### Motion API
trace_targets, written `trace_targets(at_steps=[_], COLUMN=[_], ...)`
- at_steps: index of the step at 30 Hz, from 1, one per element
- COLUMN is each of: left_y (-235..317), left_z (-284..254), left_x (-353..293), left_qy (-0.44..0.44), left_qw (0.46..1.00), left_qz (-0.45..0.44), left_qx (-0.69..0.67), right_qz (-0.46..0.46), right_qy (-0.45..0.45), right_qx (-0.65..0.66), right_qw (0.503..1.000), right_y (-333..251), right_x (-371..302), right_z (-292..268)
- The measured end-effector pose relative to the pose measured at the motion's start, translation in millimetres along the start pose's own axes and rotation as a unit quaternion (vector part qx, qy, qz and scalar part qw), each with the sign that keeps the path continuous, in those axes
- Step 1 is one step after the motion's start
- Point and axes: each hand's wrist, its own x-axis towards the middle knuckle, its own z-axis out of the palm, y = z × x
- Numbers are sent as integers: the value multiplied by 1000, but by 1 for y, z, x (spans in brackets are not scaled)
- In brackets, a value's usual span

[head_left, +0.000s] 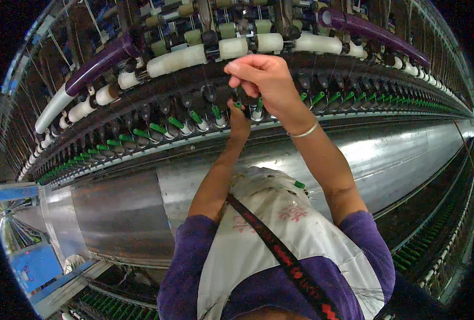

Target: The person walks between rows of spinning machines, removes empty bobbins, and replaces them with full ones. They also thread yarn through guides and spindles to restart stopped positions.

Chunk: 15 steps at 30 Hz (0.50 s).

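Fingers first: the left hand [239, 127] is down in the bobbin row, at a green-topped bobbin [238, 105], thumb and finger either side, though I can't tell if they've actually closed on it. Right hand [271, 80] is up above and just to the right, thumb and index tips pinched together, too small to tell if a thread's between them.

Edge-wise, a long rail [354, 115] runs left to right under the bobbins. Most of the elbow room is on the wearer's side of it; up top the space gets tight.

Other stuff, left to right: a purple-and-silver tube [101, 65], white rollers [177, 61] close above the right hand, then another purple tube [375, 37]. A bulky white apron [285, 229] fills the middle between the forearms.

Below the rail it's shiny metal sheeting [119, 213]. Blue panel [34, 266] lower left, another green bobbin row [423, 242] lower right.
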Motion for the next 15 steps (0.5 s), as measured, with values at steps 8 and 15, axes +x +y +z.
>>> trace_targets(at_steps=[8, 15], left_y=[58, 39], left_z=[-46, -90], left_x=[-94, -133], left_qy=[-52, -235], left_qw=[933, 898], left_qz=[221, 44], left_qx=[280, 370], right_qz=[-13, 113], right_qy=[94, 233], right_qx=[-97, -118], right_qw=[991, 959], right_y=[43, 204], right_x=[-5, -46], right_z=[-53, -18])
